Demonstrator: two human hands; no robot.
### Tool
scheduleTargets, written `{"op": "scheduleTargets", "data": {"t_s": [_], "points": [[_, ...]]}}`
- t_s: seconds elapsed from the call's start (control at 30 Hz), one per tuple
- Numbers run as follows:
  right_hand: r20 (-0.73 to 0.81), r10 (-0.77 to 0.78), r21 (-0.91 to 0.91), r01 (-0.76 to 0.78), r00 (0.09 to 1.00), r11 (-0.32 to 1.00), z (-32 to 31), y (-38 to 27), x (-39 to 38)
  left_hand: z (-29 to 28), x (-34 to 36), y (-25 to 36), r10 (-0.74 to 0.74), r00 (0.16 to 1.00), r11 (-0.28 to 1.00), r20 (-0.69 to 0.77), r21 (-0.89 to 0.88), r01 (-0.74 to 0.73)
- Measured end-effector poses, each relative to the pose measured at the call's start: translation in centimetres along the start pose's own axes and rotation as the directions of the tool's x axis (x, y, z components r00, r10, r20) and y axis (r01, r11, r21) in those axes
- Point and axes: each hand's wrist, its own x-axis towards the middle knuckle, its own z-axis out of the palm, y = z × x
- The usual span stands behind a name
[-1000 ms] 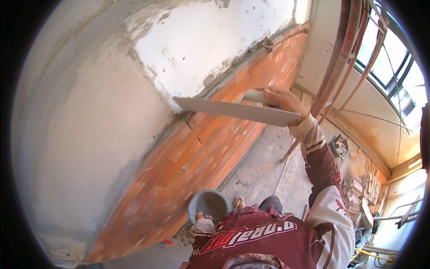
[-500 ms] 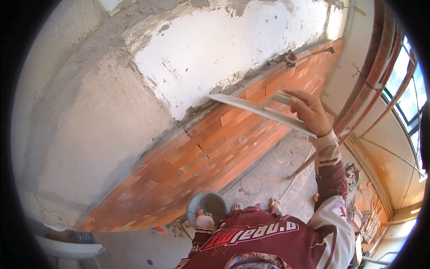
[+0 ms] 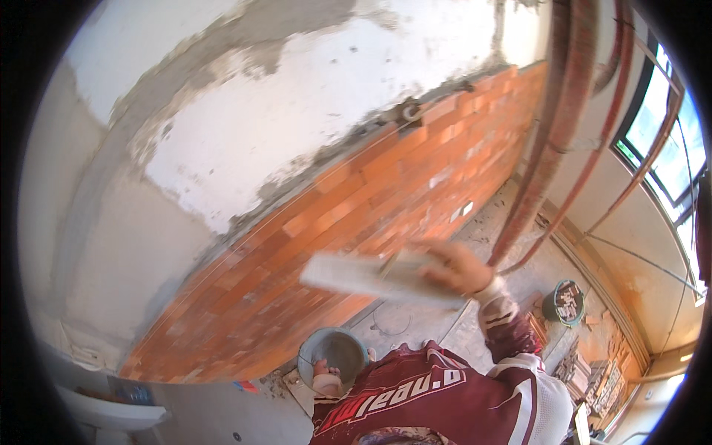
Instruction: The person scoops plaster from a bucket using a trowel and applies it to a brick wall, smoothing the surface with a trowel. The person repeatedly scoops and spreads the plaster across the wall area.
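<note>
My right hand (image 3: pixel 456 268) is wrapped round the handle of a pale, flat plastering float (image 3: pixel 352 277), both blurred by motion. The float is in front of the lower part of the orange brick wall (image 3: pixel 356 215), its long blade pointing left. Low in the view, my left hand (image 3: pixel 326 377) grips the near rim of a grey bucket (image 3: pixel 302 356), with its fingers over the edge. Wet-looking grey material (image 3: pixel 343 350) shows inside the bucket. Above the bricks, a white wall face (image 3: pixel 245 141) is bordered by rough grey mortar.
Long reddish pipes (image 3: pixel 549 156) slant down at my right, near a window (image 3: pixel 660 126). A bucket of rubble (image 3: pixel 568 304) and stacked brick pieces (image 3: pixel 593 371) are on the floor. A white basin (image 3: pixel 111 409) stands at the lower left. A string runs along the wall's top.
My right hand has brought the float down and away from the top of the brick wall. My view has shifted to the right. My left hand stays at the bucket.
</note>
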Motion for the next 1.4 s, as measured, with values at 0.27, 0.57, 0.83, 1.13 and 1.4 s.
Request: {"op": "scheduleTargets", "data": {"t_s": [0.27, 0.57, 0.83, 1.13, 1.4], "points": [[0.397, 0.08, -0.167, -0.014, 0.914, 0.986, 12.6, 11.4, -8.1, 4.4, -0.7, -3.4, 0.043, 0.978, 0.882, 0.204, 0.453, -0.133], [0.378, 0.208, -0.355, -0.066, 0.902, 0.933, 16.9, 13.7, -14.5, 11.1, -7.5, -5.6, -0.089, 0.955, 0.858, 0.282, 0.508, -0.07], [0.213, 0.434, -0.541, -0.264, 0.875, 0.798, 14.8, 13.2, -17.4, 15.2, -8.4, -9.0, -0.23, 0.92, 0.849, 0.316, 0.528, 0.031], [0.085, 0.406, -0.587, -0.284, 0.91, 0.759, 14.9, 10.6, -19.9, 15.4, -10.6, -11.6, -0.336, 0.85, 0.836, 0.406, 0.543, 0.07], [0.244, 0.522, -0.599, -0.297, 0.817, 0.744, 18.8, 10.8, -19.8, 14.0, -14.0, -11.7, -0.412, 0.796, 0.805, 0.444, 0.587, 0.09]]}}
